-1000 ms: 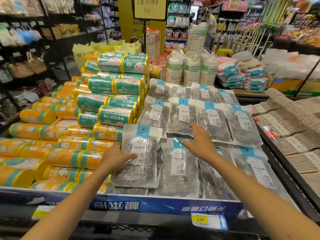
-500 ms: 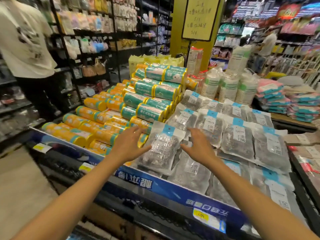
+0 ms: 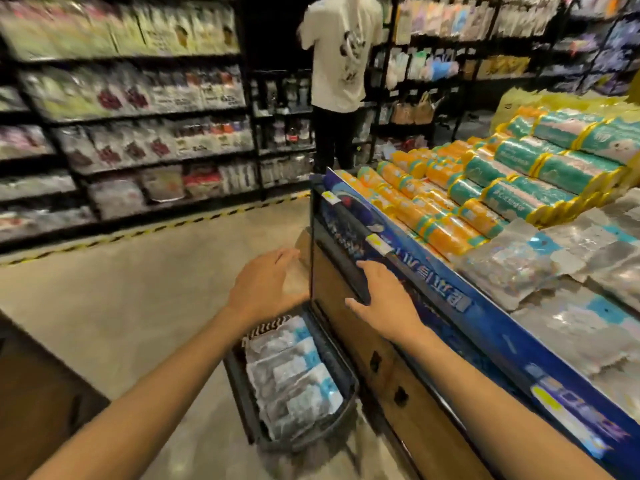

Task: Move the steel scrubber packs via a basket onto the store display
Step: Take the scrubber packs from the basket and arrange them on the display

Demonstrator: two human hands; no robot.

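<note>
Currently in hand: we judge this to be the fetching step. We reach down toward the basket and carry nothing.
Next move: it likely calls for us to stoop to floor level, take hold of the uppermost packs, and lift them clear of the front rail before laying them on top.
Store display (image 3: 498,344): this is the biggest holder we see, with a blue front edge. It bears orange rolls (image 3: 433,202), teal rolls (image 3: 540,168) and, on the near right, scrubber packs on the display (image 3: 512,268) lying flat and overlapping.
Basket (image 3: 239,393): it is dark and stands on the floor, just beside the foot of the display and below our hands.
Scrubber packs in the basket (image 3: 294,382): a row of clear bags with blue-and-white labels fills most of the basket. The blur keeps us from counting them.
Left hand (image 3: 266,285): it holds nothing, with the fingers spread and relaxed, and hovers above the basket's far end.
Right hand (image 3: 384,299): it is likewise empty and spread, apart from the left. It sits in front of the display's front rail, and we cannot tell whether it touches.
</note>
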